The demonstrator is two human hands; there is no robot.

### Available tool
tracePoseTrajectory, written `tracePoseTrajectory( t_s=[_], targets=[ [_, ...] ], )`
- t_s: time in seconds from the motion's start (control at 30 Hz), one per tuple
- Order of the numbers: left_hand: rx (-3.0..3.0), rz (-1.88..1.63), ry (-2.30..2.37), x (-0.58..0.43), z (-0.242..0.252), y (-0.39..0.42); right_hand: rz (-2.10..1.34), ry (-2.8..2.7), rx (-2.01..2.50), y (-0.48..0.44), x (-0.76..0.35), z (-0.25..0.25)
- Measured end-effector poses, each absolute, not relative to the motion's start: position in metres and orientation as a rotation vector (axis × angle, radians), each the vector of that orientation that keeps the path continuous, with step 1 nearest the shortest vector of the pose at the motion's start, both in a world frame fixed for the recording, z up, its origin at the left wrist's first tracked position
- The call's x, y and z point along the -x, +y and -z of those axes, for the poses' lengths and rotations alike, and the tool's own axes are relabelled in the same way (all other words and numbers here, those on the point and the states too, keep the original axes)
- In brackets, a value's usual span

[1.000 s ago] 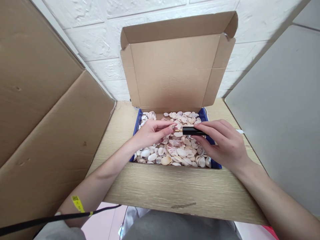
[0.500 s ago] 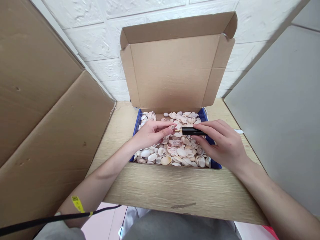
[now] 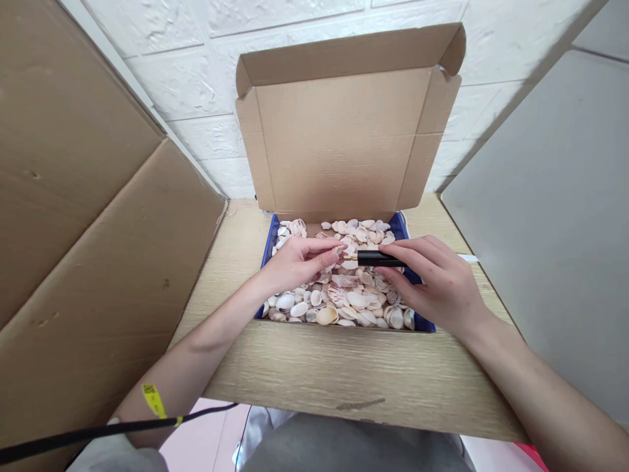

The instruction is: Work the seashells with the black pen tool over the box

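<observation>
Between the thumb and fingers of my left hand point(image 3: 299, 262) is a small pale seashell point(image 3: 338, 250), partly hidden by the fingertips. My right hand point(image 3: 437, 278) grips a black handheld drill point(image 3: 378, 258) lying level, its brass-coloured tip point(image 3: 350, 258) pointing left at the shell. Tip and shell are very close; whether they touch I cannot tell. Both hands hover over a cardboard box with blue sides point(image 3: 425, 321), filled with many loose seashells point(image 3: 356, 299) in white, cream and pinkish tones.
The box's lid point(image 3: 339, 137) stands raised against a white brick wall point(image 3: 177, 85). A cardboard panel point(image 3: 113, 249) borders the wooden table point(image 3: 314, 367) on the left, a grey panel point(image 3: 550, 196) on the right. A black cable with a yellow tag point(image 3: 154, 400) crosses the lower left.
</observation>
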State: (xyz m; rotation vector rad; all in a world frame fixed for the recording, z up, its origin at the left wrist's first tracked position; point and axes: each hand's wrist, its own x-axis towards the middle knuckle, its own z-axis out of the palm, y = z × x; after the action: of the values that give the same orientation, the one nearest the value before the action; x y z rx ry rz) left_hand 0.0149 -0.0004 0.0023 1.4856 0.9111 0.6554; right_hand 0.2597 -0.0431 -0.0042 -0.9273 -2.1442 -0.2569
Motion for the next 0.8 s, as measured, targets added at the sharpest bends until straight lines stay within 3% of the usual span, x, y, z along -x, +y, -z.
tracePoseTrajectory(
  t_s=[0.8],
  targets=[
    [-1.474, -0.640, 0.923, -0.0146, -0.0026, -0.0007, 0.239, -2.150, 0.935, -0.0432, -0.2596, 0.0038]
  ],
)
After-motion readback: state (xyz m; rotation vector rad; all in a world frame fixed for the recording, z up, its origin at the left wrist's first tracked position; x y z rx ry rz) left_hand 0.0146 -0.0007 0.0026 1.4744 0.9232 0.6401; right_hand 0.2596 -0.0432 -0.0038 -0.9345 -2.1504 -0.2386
